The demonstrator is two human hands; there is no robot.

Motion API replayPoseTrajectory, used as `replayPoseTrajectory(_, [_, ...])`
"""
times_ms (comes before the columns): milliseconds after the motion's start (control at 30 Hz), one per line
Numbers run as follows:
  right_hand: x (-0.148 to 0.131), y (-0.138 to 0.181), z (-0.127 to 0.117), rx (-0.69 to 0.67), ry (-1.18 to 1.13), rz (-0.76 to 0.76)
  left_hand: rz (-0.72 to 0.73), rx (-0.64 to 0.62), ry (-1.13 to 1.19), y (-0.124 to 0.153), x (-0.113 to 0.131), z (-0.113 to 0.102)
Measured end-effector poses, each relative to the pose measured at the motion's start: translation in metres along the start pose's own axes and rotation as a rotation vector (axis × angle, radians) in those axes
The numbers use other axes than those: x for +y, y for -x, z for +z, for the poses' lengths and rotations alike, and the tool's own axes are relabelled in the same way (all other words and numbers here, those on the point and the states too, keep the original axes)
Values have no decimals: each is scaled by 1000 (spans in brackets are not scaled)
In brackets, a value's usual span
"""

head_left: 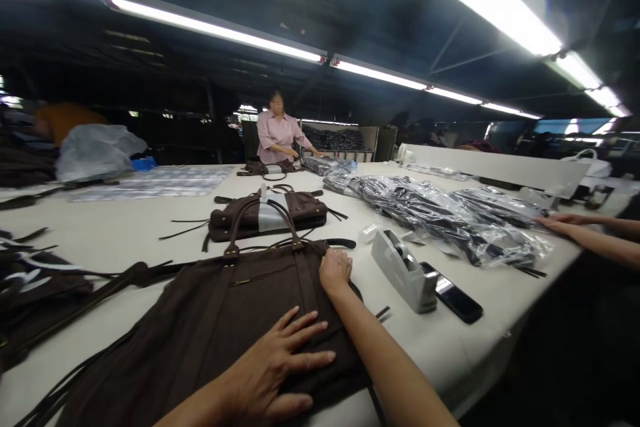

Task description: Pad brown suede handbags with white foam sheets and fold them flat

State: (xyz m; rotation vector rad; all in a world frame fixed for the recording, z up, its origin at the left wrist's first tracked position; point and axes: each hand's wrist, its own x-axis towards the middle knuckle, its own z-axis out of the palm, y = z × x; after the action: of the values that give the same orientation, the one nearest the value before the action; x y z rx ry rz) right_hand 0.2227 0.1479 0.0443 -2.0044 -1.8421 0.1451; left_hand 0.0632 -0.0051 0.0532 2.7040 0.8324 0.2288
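A large dark brown handbag lies flat in front of me, its two handles pointing away and a small zip showing on its upper side. My left hand rests palm down on the bag's lower right part with the fingers spread. At the upper right corner, my right hand has its fingers curled over the bag's edge; the fingertips are partly hidden. Just beyond the handles lies a folded brown bag with a grey band around its middle. Long dark straps trail to the left.
A grey tape dispenser and a black phone stand right of the bag. Plastic-wrapped bags cover the table's right side, where another person's hands reach in. A person stands at the far end. More dark bags lie left.
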Motion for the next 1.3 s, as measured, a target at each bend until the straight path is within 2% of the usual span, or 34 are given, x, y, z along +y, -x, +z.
replayPoseTrajectory(200, [0, 4, -4, -38, -16, -17, -27, -41, 66, 3, 8, -10])
replayPoseTrajectory(367, [2, 2, -1, -68, -49, -6, -12, 19, 106, 5, 8, -8])
replayPoseTrajectory(600, [6, -2, -10, -123, -235, 15, -22, -46, -53, 1, 5, -1])
replayPoseTrajectory(767, [17, -20, -2, -45, -293, 87, 101, 112, -313, -5, -15, 15])
replayPoseTrajectory(900, [20, -37, 10, 45, -359, -8, 248, 271, -498, -9, -21, 17])
replayPoseTrajectory(1000, [18, -43, 13, 19, -382, -37, 287, 327, -581, -10, -16, 15])
replayPoseTrajectory(1167, [22, -43, 10, -47, -410, 29, 203, 257, -481, -7, -23, 21])
replayPoseTrajectory(1300, [24, -36, 5, 11, -378, 58, 158, 173, -392, -4, -31, 27])
